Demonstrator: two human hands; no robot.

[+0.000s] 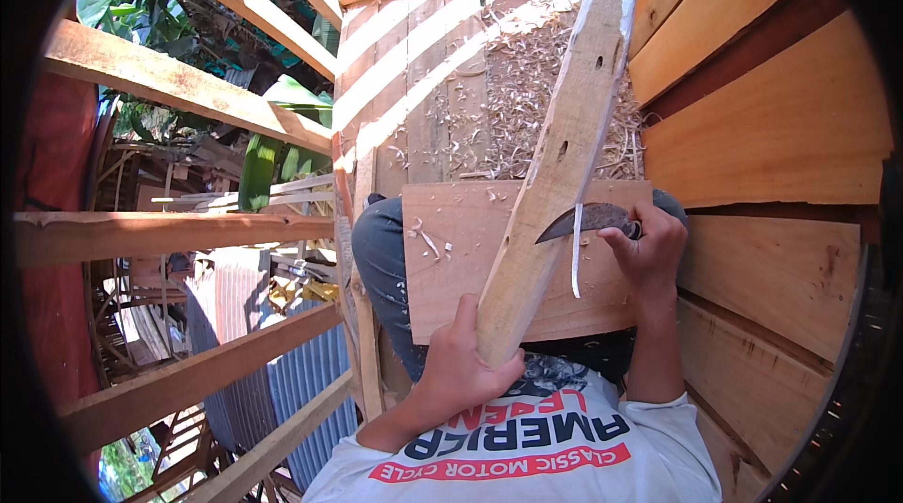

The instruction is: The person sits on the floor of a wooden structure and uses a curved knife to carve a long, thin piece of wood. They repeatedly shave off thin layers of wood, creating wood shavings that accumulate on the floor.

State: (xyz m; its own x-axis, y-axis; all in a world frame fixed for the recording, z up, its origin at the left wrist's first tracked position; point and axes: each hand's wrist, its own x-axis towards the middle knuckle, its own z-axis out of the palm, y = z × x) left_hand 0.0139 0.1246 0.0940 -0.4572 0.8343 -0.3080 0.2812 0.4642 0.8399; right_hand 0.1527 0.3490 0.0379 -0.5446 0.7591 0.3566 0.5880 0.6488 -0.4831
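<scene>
A long wooden beam (555, 164) slants from my lap up toward the far right, with a few dark slots cut in its face. Its near end is wrapped by my left hand (463, 357), thumb over the edge. In my right hand (652, 244) is a knife (588, 219) with a dark curved blade, closed round its handle. The blade lies across the beam's right edge, its tip over the wood. A thin pale shaving (577, 263) hangs down at the blade. Under the beam, a flat wooden board (451, 268) rests across my legs.
Curled wood shavings (536, 51) litter the plank floor (386, 61) ahead. Wooden rails (179, 225) line the left side, with corrugated metal sheets (310, 390) below and plants beyond. A wall of overlapping planks (771, 117) stands close on the right.
</scene>
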